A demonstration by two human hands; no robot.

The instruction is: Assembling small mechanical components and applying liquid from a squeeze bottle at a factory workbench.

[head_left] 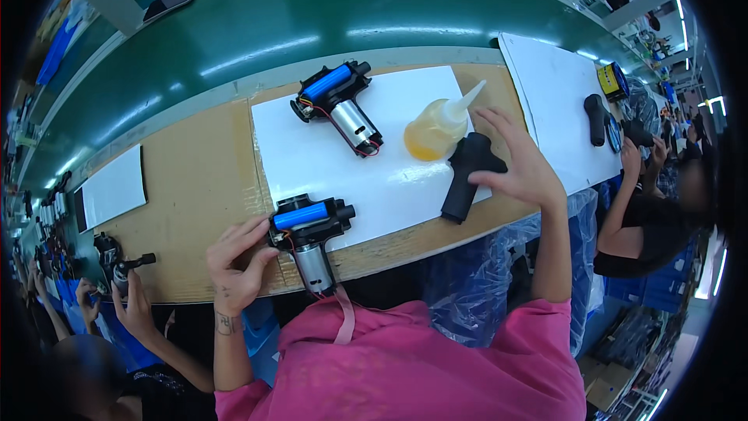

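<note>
My left hand (238,261) pinches the left edge of an opened massage gun (300,218) at the table's near edge. Its black housing exposes a blue battery and a silver motor. My right hand (522,160) has its fingers spread around a closed black massage gun (471,175); the thumb lies over its edge, and whether it touches cannot be made out. Just left of that one stands a squeeze bottle (432,131) with amber liquid and a slanted pointed nozzle. Farther back rests a second opened massage gun (335,105), likewise with a blue battery, silver motor and red wires.
A white sheet (382,210) covers part of the cardboard-topped table (195,156). Another white board (545,101) lies to the right, holding a black device (596,119). Co-workers' hands (635,157) work at the right, others at the far left. Clear plastic (483,281) hangs below the edge.
</note>
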